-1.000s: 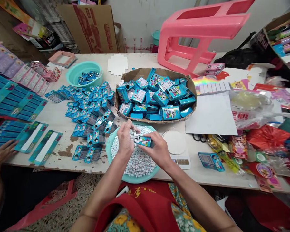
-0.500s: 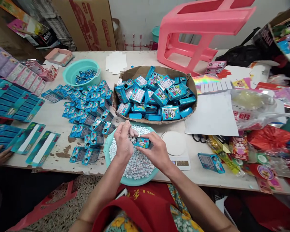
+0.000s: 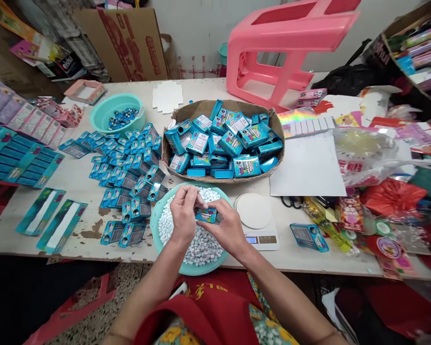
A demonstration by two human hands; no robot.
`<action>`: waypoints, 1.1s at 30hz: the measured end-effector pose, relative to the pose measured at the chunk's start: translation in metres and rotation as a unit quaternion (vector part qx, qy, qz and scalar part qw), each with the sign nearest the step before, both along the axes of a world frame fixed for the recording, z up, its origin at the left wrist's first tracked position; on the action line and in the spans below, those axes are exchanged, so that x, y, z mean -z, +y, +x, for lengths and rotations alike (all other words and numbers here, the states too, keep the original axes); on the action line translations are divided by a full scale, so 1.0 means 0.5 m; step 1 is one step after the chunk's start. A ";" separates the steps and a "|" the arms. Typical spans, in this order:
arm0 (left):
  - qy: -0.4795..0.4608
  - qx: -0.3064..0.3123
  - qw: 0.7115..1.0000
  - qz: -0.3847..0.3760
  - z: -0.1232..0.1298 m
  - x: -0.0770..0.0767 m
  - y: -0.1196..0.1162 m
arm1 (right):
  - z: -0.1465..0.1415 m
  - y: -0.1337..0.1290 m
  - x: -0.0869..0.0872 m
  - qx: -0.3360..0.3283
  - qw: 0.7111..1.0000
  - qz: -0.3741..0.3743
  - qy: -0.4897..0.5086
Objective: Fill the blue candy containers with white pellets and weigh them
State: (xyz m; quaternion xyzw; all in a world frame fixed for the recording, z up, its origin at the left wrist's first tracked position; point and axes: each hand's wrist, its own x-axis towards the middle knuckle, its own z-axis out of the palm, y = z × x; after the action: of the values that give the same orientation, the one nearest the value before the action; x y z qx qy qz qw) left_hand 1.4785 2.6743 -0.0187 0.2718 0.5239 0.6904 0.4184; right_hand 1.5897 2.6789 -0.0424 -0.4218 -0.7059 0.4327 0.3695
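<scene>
Over a teal basin [image 3: 157, 221] of small pale candies [image 3: 203, 247], my right hand [image 3: 230, 227] grips a small blue tin [image 3: 206, 215] between thumb and fingers. My left hand [image 3: 184, 213] is at the tin's left end with its fingers pressed together; what they hold, if anything, is hidden. Behind the basin, a cut-down cardboard box [image 3: 278, 158] holds many blue tins. Many more tins [image 3: 132, 208] stand in rows to the left of the basin.
A white scale [image 3: 253, 211] sits right of the basin, with one tin [image 3: 309, 237] beyond it. A smaller teal bowl [image 3: 96, 112] holds shiny blue pieces. An upturned pink stool [image 3: 233, 62] stands behind. Wrappers and bags crowd the right side.
The camera view has shifted slightly. My left fingers have closed in nearer to the tin. Another person's hand at the far left has gone out of view, along with a stack of blue packs there.
</scene>
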 end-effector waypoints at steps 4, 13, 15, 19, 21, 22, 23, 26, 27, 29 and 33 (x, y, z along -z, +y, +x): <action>0.055 -0.050 0.995 0.062 -0.019 -0.020 0.007 | 0.084 -0.007 -0.019 0.030 0.998 -0.037 0.045; 0.478 0.166 0.856 -0.103 -0.004 0.144 0.264 | 0.301 0.051 0.166 0.283 0.958 -0.015 -0.050; 0.504 0.213 0.822 -0.159 0.046 0.162 0.312 | 0.309 0.063 0.207 0.294 0.955 -0.022 -0.038; 0.521 0.240 0.767 -0.288 0.131 0.178 0.366 | 0.311 0.061 0.248 0.294 0.954 -0.060 -0.011; 0.510 0.220 0.774 -0.305 0.153 0.183 0.379 | 0.315 0.053 0.246 0.298 0.953 -0.054 -0.023; 0.492 0.205 0.790 -0.302 0.158 0.185 0.383 | 0.317 0.048 0.240 0.304 0.951 -0.040 -0.034; 0.463 0.191 0.815 -0.290 0.159 0.186 0.385 | 0.319 0.044 0.230 0.315 0.948 -0.019 -0.046; 0.326 0.144 0.916 -0.183 0.138 0.176 0.374 | 0.317 0.036 0.184 0.347 0.935 0.047 -0.061; 0.266 0.127 0.947 -0.131 0.124 0.168 0.362 | 0.311 0.035 0.165 0.352 0.932 0.065 -0.054; 0.131 0.115 0.984 -0.046 0.092 0.145 0.319 | 0.287 0.035 0.126 0.348 0.934 0.076 -0.026; -0.095 0.190 0.976 -0.037 0.041 0.099 0.179 | 0.201 0.033 0.063 0.272 0.958 -0.014 0.085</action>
State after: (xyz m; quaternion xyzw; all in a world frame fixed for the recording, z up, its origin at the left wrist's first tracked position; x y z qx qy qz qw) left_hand 1.4992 2.7637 -0.0683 0.2838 0.4454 0.6009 0.6000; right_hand 1.6902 2.6955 -0.0741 -0.5648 -0.5241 0.3604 0.5258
